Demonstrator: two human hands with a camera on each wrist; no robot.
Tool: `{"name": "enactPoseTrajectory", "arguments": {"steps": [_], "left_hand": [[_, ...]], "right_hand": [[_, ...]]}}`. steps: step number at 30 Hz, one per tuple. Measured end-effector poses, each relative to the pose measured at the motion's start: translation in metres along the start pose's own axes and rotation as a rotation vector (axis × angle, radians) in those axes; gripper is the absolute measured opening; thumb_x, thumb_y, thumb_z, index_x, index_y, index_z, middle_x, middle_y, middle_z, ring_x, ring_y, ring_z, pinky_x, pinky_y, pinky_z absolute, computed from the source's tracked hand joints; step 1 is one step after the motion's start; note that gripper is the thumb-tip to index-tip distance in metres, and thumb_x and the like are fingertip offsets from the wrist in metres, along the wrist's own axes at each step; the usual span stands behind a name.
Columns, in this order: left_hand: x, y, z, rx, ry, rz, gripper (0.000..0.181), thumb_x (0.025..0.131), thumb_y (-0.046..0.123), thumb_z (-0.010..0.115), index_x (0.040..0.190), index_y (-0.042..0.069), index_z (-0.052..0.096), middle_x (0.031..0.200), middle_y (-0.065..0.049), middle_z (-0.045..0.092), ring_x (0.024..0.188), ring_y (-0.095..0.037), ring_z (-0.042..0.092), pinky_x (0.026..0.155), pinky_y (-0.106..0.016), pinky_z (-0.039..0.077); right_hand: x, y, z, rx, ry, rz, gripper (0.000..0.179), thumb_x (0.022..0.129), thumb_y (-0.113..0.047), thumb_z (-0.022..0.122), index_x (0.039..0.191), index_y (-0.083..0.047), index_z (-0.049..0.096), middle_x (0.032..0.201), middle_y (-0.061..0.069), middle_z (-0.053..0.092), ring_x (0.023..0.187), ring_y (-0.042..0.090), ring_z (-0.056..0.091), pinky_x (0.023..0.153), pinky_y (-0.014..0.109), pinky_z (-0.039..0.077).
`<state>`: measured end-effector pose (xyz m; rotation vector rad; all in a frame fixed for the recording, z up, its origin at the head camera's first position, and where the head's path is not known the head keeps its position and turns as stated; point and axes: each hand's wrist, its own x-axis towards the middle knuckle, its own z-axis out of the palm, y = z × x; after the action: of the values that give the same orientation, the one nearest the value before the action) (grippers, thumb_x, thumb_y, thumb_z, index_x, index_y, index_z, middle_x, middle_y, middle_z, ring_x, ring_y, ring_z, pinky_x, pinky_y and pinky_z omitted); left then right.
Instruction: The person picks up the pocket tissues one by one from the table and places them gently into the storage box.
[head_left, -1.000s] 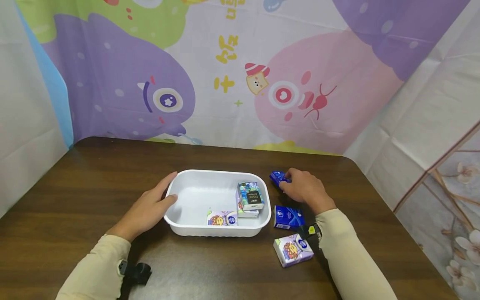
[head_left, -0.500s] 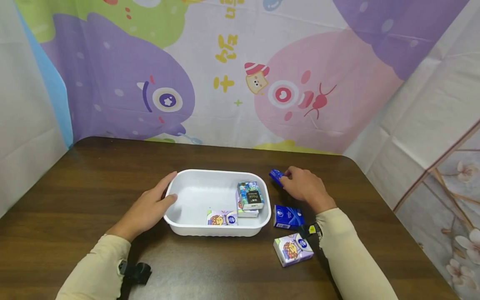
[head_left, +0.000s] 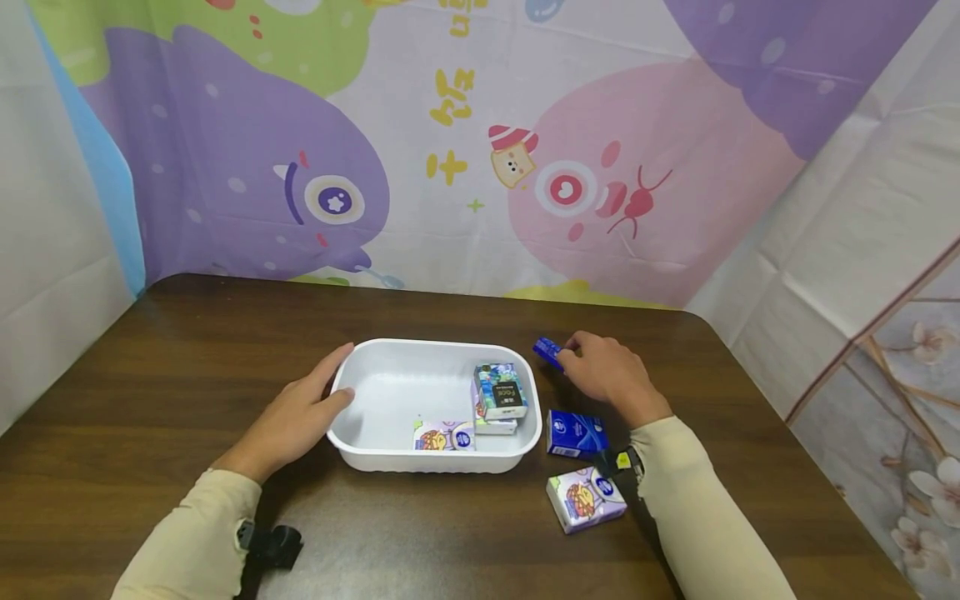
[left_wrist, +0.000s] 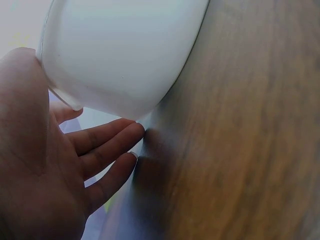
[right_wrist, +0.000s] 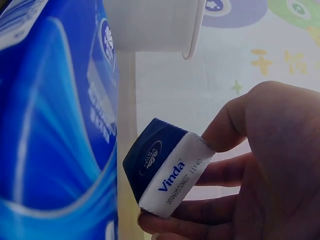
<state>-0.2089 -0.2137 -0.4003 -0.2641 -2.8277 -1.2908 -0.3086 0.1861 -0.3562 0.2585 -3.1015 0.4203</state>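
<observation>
My right hand (head_left: 611, 375) pinches a small blue pack of tissues (head_left: 548, 352) between thumb and fingers, beyond the tub's right end. In the right wrist view the pack's white end (right_wrist: 175, 175), printed "Vinda", faces the camera and the pack is tilted. My left hand (head_left: 288, 421) holds the left end of a white plastic tub (head_left: 397, 460), thumb over the rim and fingers along the outside. In the left wrist view its other fingers (left_wrist: 112, 145) spread loosely below the tub wall. Inside the tub a green-blue pack (head_left: 501, 390) lies on a purple one, beside another purple pack (head_left: 444, 436).
Right of the tub lie a blue tissue pack (head_left: 576, 433) and, nearer, a purple and white tissue pack (head_left: 587, 500). The blue one looms large in the right wrist view. A printed cloth (head_left: 450, 233) hangs behind the brown wooden table (head_left: 225, 350).
My right hand has tipped the blue tissue pack up and shifted it slightly left, away from me. The left hand and the tub stay in place.
</observation>
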Motion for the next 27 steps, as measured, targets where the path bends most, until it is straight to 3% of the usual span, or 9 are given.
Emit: {"name": "enactPoseTrajectory", "arguments": {"steps": [13, 27], "left_hand": [[-0.001, 0.001, -0.002, -0.002, -0.005, -0.014, 0.064, 0.105, 0.031, 0.048, 0.161, 0.018, 0.021, 0.155, -0.023, 0.037, 0.134, -0.045, 0.045, 0.102, -0.065, 0.038], [0.0, 0.001, -0.001, 0.001, -0.012, -0.018, 0.064, 0.105, 0.032, 0.048, 0.161, 0.017, 0.021, 0.157, -0.022, 0.035, 0.135, -0.045, 0.044, 0.103, -0.065, 0.037]], "right_hand": [[0.002, -0.006, 0.0, 0.026, 0.017, -0.016, 0.047, 0.102, -0.04, 0.036, 0.13, -0.011, 0.06, 0.122, 0.013, 0.066, 0.105, 0.034, 0.062, 0.095, 0.057, 0.046], [-0.003, -0.013, -0.004, 0.082, 0.055, -0.071, 0.045, 0.104, -0.035, 0.035, 0.129, -0.011, 0.063, 0.121, 0.012, 0.067, 0.1, 0.033, 0.061, 0.097, 0.055, 0.046]]}}
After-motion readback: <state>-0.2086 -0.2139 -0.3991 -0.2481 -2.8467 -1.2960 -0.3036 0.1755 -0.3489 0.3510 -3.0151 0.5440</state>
